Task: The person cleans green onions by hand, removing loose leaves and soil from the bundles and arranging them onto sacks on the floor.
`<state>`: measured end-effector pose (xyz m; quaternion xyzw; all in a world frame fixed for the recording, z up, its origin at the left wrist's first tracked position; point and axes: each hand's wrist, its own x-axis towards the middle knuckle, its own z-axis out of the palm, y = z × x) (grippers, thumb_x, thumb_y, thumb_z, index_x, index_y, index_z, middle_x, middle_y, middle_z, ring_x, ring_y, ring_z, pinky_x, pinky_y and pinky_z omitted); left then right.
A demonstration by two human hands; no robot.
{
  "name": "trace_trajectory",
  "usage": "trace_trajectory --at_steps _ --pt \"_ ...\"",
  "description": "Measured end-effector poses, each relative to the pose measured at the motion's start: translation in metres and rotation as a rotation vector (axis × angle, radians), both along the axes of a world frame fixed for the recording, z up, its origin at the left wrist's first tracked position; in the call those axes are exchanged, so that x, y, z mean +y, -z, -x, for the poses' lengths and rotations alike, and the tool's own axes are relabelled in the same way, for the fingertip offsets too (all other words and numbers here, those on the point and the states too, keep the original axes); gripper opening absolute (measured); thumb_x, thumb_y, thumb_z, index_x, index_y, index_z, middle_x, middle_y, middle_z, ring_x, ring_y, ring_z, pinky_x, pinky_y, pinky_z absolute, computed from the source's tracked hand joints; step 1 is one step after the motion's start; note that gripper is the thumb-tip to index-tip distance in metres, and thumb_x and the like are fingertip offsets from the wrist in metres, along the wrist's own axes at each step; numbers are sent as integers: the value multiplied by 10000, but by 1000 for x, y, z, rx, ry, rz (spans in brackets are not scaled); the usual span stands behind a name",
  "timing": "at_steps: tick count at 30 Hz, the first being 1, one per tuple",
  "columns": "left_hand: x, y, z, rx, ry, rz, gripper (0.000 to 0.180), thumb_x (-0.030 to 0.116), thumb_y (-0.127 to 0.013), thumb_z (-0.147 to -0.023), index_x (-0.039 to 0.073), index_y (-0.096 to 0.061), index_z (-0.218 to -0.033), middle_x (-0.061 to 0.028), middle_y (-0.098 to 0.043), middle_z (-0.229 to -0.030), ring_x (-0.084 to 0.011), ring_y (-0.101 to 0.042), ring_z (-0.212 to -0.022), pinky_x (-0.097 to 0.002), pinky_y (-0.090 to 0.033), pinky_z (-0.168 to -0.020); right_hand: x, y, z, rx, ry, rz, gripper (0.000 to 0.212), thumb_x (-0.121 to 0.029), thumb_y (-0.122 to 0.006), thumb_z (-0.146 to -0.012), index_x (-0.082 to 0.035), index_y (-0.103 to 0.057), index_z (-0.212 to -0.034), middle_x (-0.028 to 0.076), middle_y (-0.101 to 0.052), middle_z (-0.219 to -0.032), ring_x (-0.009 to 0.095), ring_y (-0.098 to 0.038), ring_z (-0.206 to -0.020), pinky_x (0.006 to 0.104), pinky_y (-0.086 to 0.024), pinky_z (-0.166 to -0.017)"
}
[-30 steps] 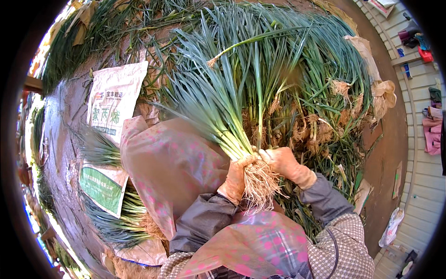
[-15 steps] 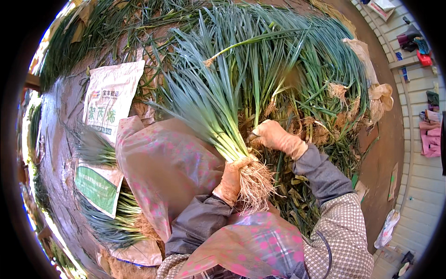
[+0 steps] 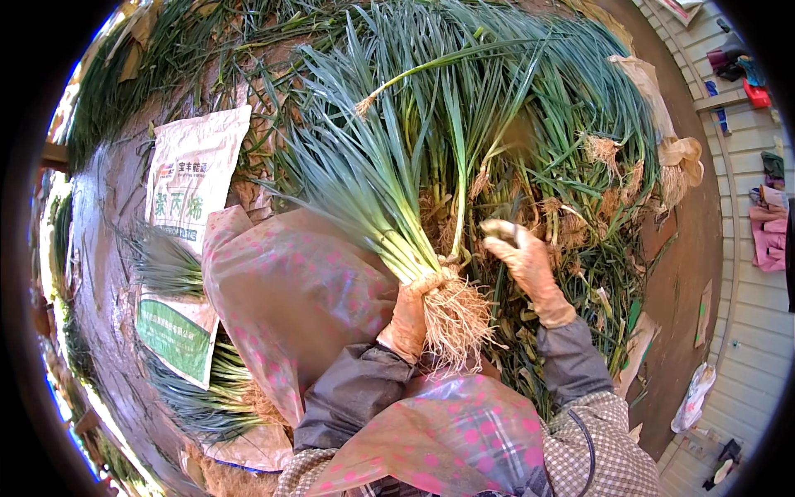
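Note:
My left hand [image 3: 404, 319], in an orange-tan glove, is closed around the lower stems of a thick bunch of green garlic [image 3: 406, 240]. Its pale, stringy roots [image 3: 457, 323] hang out over my lap, and the long leaves fan away from me. One more stalk [image 3: 457, 219] leans with its base against the right side of the bunch. To the right, my gloved right hand [image 3: 530, 269] is empty, its fingers apart and slightly blurred. Just beyond it lies a large heap of green garlic [image 3: 571, 99], with several root ends facing me.
A pink-dotted plastic apron [image 3: 298, 273] covers my lap. On the left, a printed white woven sack [image 3: 199, 178] lies by stacked bunches [image 3: 219, 398]. Loose leaf litter [image 3: 530, 356] covers the ground at right, near a pale panelled wall [image 3: 754, 331].
My right hand has let go of the single stalk beside the bunch, opened, and moved right and slightly nearer me. My left hand keeps its grip almost in place.

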<state>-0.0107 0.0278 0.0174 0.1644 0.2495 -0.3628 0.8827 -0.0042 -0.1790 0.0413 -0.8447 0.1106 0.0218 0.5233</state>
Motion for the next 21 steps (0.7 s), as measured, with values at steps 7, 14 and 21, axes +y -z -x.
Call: trace_trajectory --at_steps 7,14,21 --pt "5 2 0 71 23 47 317 86 -565 -822 24 -527 -1131 -106 -613 -923 -209 -607 -800 -337 -528 -734 19 25 -47 -7 -830 491 257 -314 -679 -789 -114 -686 -950 123 -587 -743 306 -590 -751 411 -458 -716" --pt "4 -14 -1 36 -52 18 305 122 -565 -829 37 -535 -1121 -80 -592 -874 -172 -580 -745 -314 -514 -692 37 -15 -13 238 -38 -352 271 -302 -471 -991 -81 -620 -941 50 -645 -861 141 -591 -771 291 -499 -670" --pt "1 -14 -1 4 21 93 399 146 -542 -839 4 -507 -1211 -73 -601 -960 -159 -581 -767 -290 -503 -699 13 24 3 105 -74 -286 385 -305 -495 -984 -47 -533 -1267 98 -611 -1198 185 -576 -1060 322 -465 -932"
